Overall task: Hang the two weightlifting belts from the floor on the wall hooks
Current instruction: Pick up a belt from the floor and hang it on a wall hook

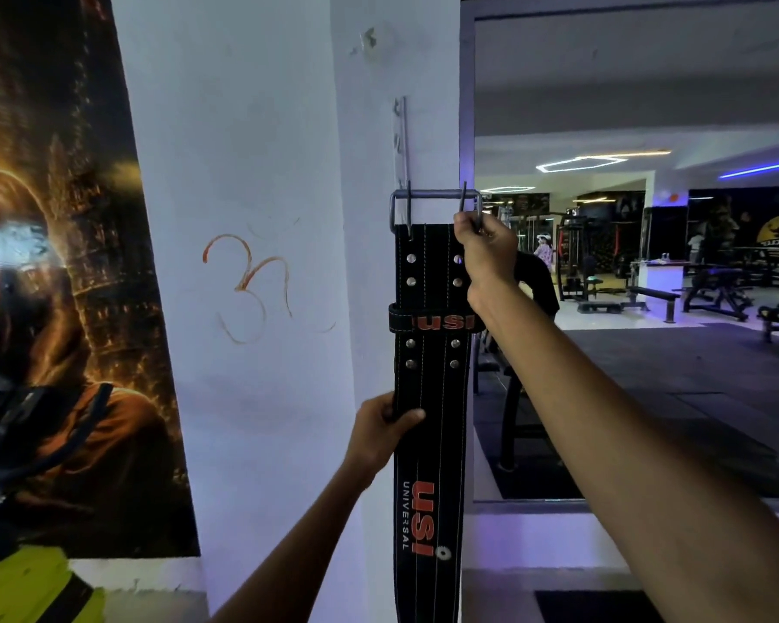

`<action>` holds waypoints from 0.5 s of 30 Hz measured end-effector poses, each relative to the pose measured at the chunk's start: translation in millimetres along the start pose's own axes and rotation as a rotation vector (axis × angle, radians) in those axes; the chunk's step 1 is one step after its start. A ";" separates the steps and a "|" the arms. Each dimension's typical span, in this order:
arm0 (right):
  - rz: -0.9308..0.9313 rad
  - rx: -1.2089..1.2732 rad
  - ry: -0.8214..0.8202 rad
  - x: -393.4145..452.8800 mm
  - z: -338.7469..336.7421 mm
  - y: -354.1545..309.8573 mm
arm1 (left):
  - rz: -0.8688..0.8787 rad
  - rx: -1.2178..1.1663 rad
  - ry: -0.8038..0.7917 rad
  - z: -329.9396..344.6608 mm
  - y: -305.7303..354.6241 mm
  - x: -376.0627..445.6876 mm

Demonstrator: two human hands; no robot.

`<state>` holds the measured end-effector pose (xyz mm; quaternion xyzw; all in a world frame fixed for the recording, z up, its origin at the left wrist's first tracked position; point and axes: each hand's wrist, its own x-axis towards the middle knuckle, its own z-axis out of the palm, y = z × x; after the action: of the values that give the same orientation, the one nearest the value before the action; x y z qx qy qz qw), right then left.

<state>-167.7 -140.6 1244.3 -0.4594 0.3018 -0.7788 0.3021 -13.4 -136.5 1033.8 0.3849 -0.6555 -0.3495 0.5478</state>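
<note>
A black weightlifting belt [430, 420] with red USI lettering hangs upright against the white pillar. Its grey double-prong buckle [435, 197] is at the top, level with the lower end of a thin metal hook strip [400, 146] screwed to the pillar. My right hand [484, 247] pinches the buckle's right side. My left hand [385, 431] grips the belt's left edge further down, thumb across its front. Whether the buckle sits on a hook cannot be seen. A second belt is not in view.
A large dark poster [64, 285] covers the wall to the left. An orange symbol [248, 285] is drawn on the pillar. To the right, a big mirror [648, 263] reflects gym benches and machines. Dark equipment [14, 424] juts in at the left edge.
</note>
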 end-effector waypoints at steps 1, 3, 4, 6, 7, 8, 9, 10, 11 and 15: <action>0.000 -0.007 -0.001 -0.8 -0.6 1.0 | -0.015 0.027 -0.010 0.1 -7.8 -2.6; 0.008 -0.024 -0.002 -2.2 -2.3 3.5 | -0.027 0.089 -0.063 0.2 -18.8 -7.6; 0.015 -0.028 -0.004 -2.7 -3.3 4.7 | -0.033 0.100 -0.081 -0.7 -21.6 -8.3; 0.030 -0.027 -0.007 -3.1 -4.7 6.4 | -0.038 0.073 -0.051 -2.7 -17.6 -5.0; 0.035 -0.023 -0.008 -3.1 -4.9 7.0 | -0.026 0.053 -0.007 -3.9 -11.9 -0.5; 0.039 -0.021 -0.011 -3.4 -4.7 7.1 | -0.006 0.036 0.039 -5.0 -4.5 4.4; 0.042 -0.021 -0.012 -4.0 -4.1 6.9 | 0.018 0.017 0.078 -5.2 3.9 8.6; 0.043 -0.022 -0.013 -4.4 -3.1 6.2 | 0.035 -0.003 0.098 -4.9 11.9 11.5; 0.039 -0.025 -0.011 -4.8 -2.1 4.6 | 0.041 -0.024 0.089 -4.3 16.2 12.9; 0.014 -0.016 -0.006 -6.0 0.4 -2.5 | -0.023 -0.015 -0.026 -1.1 -12.7 0.7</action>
<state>-165.4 -134.6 1243.2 -0.4619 0.3101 -0.7731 0.3047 -10.9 -143.0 1023.1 0.3839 -0.6552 -0.3656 0.5382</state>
